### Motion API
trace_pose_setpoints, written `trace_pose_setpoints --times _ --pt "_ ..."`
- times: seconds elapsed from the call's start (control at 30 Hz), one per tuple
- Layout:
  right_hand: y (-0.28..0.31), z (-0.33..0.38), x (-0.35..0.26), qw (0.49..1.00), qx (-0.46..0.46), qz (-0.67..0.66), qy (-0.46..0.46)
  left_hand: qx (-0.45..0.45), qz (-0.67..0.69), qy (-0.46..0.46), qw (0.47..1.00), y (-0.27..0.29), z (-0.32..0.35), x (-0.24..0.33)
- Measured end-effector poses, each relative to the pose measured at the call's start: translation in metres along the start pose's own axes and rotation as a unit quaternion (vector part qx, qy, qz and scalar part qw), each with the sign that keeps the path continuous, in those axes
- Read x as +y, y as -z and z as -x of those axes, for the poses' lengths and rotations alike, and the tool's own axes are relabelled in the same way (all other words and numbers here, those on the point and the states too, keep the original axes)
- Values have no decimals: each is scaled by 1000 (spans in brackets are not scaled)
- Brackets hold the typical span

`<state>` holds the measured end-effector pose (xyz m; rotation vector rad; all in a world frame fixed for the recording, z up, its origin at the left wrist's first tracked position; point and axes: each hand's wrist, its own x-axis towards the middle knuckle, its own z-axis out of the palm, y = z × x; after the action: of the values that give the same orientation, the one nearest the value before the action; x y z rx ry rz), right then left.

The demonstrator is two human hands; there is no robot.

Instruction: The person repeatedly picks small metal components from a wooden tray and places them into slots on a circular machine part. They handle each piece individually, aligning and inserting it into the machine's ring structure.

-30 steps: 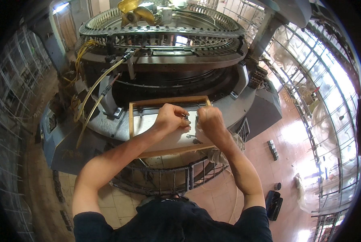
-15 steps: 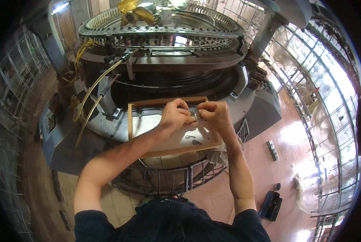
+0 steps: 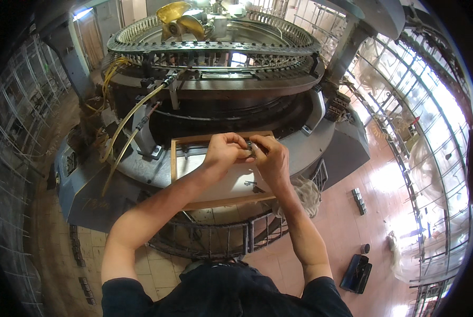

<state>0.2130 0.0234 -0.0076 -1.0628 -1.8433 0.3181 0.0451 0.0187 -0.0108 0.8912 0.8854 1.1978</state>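
Observation:
Both hands meet above a shallow wooden tray (image 3: 174, 165) with a white bottom. My left hand (image 3: 227, 151) is closed, its thumb and fingers pinching a small dark metal part (image 3: 252, 147). From the other side my right hand (image 3: 271, 157) grips the same part with bent fingertips. Fingers cover most of the part, so its exact kind does not show. Beneath the hands, a few small grey metal pieces (image 3: 251, 183) lie on the tray's white bottom.
A large circular knitting machine (image 3: 215, 84) stands behind the tray, with yellow hoses (image 3: 128, 113) at its left. A curved metal railing (image 3: 220, 238) runs below the tray. On the floor at right lie a black open case (image 3: 356, 274) and a dark metal block (image 3: 359, 201).
My right hand has moved left and closed in on my left hand; their fingertips now meet at the small part. The view has shifted slightly.

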Motion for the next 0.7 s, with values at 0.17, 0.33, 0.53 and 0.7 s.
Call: trace_pose_setpoints --times 0.17,0.33,0.53,0.7 --pt "-7 0 2 1000 9 -19 1 -26 -98 -37 994 6 5 7" --pt "0 -2 0 987 -76 -105 -96 -29 -96 -17 995 12 9 14" --pt "3 -5 -2 982 -104 -118 -106 -17 -69 8 997 12 10 15" --pt "4 -8 1 990 -71 -116 -42 -6 -48 -15 999 13 12 16"
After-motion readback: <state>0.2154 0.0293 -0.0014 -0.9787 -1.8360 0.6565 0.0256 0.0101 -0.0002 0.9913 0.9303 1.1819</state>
